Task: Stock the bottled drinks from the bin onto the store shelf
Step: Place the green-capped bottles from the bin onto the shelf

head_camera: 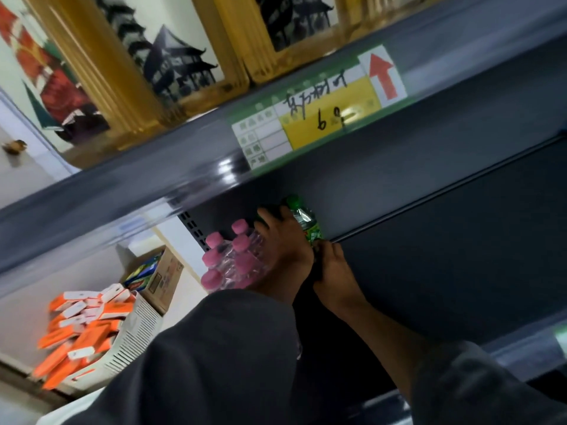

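Note:
A green-capped bottle with a green label stands deep inside the dark shelf, under the upper shelf's edge. My left hand is wrapped around the bottle's upper body. My right hand grips it lower down, near its base. Just left of it stand several clear bottles with pink caps, and the back of my left hand touches them. Dark sleeves cover both forearms. The bin is not in view.
The upper shelf edge carries a yellow and green price tag with a red arrow. Gold-framed boxes stand on top of it. To the lower left a white basket holds orange boxes, with a cardboard carton behind it.

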Demonstrator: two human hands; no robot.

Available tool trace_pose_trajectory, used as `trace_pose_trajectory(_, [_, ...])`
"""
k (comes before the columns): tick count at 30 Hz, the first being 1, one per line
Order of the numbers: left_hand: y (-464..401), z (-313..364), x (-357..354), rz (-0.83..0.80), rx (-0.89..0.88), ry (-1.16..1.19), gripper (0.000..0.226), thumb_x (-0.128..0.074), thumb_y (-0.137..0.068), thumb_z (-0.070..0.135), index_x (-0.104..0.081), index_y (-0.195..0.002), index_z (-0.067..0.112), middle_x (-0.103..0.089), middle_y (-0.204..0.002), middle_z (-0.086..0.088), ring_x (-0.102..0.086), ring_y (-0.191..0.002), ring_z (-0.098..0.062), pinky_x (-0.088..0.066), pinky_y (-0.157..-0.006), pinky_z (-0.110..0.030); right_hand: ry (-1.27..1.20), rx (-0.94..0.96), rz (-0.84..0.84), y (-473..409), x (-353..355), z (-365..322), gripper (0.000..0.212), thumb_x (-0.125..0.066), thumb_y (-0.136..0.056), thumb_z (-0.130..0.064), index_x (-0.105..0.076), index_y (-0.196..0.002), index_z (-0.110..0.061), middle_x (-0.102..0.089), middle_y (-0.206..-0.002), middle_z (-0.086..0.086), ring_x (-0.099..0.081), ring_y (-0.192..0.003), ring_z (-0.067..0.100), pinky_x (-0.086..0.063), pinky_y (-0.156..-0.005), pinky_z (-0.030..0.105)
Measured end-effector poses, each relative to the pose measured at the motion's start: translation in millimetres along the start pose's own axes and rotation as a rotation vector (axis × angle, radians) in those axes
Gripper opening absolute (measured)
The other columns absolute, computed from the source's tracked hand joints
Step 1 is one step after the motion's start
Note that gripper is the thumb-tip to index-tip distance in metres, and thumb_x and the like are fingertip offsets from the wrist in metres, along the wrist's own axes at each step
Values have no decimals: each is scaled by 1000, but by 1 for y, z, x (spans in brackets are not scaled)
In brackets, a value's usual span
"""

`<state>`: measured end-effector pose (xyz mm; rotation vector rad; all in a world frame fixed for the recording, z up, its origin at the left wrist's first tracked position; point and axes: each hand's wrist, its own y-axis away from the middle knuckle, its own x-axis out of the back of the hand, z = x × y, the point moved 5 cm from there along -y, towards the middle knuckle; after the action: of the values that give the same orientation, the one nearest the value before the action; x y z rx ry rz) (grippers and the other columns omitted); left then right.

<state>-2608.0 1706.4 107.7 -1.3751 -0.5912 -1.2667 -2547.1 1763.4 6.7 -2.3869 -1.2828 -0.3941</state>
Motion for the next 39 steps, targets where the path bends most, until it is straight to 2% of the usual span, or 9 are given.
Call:
trace_pose_trajectory(3, [-5, -3, -7, 34, -2, 33, 63, -61, -80, -2, -41, -138, 16, -23, -148, -21, -35, -127, -42, -44, -99, -53, 6, 22, 8, 0, -1, 0, 50, -58, -86, -5, -44, -133, -15, -41, -128, 7, -57, -106, 33, -42, -81, 31])
trace_pose_trajectory(9, [-10, -7, -13, 86, -5, 20, 73, -65, -83, 6, -33, -146, 23, -23, -151, -22, -34, -128, -44, -41, -102, -54, -6, 28, 1, 0, 1, 0, 55, -56, -87, -5, -40, -138, -15, -41, -130, 9, -55, -112, 35, -47, -90, 40])
trace_pose_trajectory(12, [-6, -7, -18, 58, -22, -40, 88, -67, -85, 10, -17, -157, 25, -12, -160, -21, -24, -139, -45, -37, -109, -56, 8, 21, -18, 2, 0, 0, 59, -56, -86, -3, -38, -141, -15, -41, -133, 8, -53, -117, 34, -45, -91, 38])
trace_pose_trajectory(16, [9, -3, -9, 17, -102, -175, 99, -70, -88, 17, -2, -159, 23, 2, -165, -16, -7, -149, -48, -47, -100, -62, 12, 19, -30, 11, 6, -5, 56, -53, -90, -7, -39, -144, -14, -43, -136, 12, -46, -127, 33, -42, -104, 41])
trace_pose_trajectory(19, [24, 0, 4, 8, -165, -238, 95, -64, -91, 13, 1, -160, 21, 9, -166, -15, 1, -151, -49, -49, -99, -58, 108, 26, 11, 26, 34, 0, 53, -55, -87, -6, -46, -138, -12, -47, -131, 14, -43, -127, 33, -40, -106, 39])
trace_pose_trajectory(25, [68, 15, 30, 116, -364, -247, 94, -72, -79, 40, -23, -156, 18, -15, -162, -19, -20, -147, -41, -36, -110, -52, 567, -38, 201, 63, 130, 30, 50, -55, -95, -37, -48, -139, -14, -48, -135, 13, -42, -126, 36, -36, -103, 47])
trace_pose_trajectory(29, [105, 57, 36, 159, -529, -109, 81, -72, -73, 36, -44, -146, 16, -37, -151, -20, -40, -131, -40, -40, -103, -49, 807, -15, 315, 103, 187, 27, 48, -53, -88, -45, -58, -121, -11, -54, -124, 16, -49, -111, 40, -39, -93, 50])
trace_pose_trajectory(33, [158, 136, 31, 43, -632, 94, 61, -68, -80, 39, -52, -136, 22, -52, -131, -12, -51, -115, -34, -45, -94, -44, 913, -81, 452, 152, 260, 40, 52, -47, -83, -50, -62, -116, -13, -56, -120, 15, -51, -107, 40, -43, -91, 50])
trace_pose_trajectory(39, [268, 256, 18, -90, -858, 318, 48, -70, -79, 48, -59, -121, 26, -57, -115, -5, -56, -106, -30, -46, -86, -43, 941, -313, 598, 234, 354, 74, 68, -43, -80, -54, -56, -130, -10, -55, -123, 15, -51, -112, 40, -45, -91, 52])
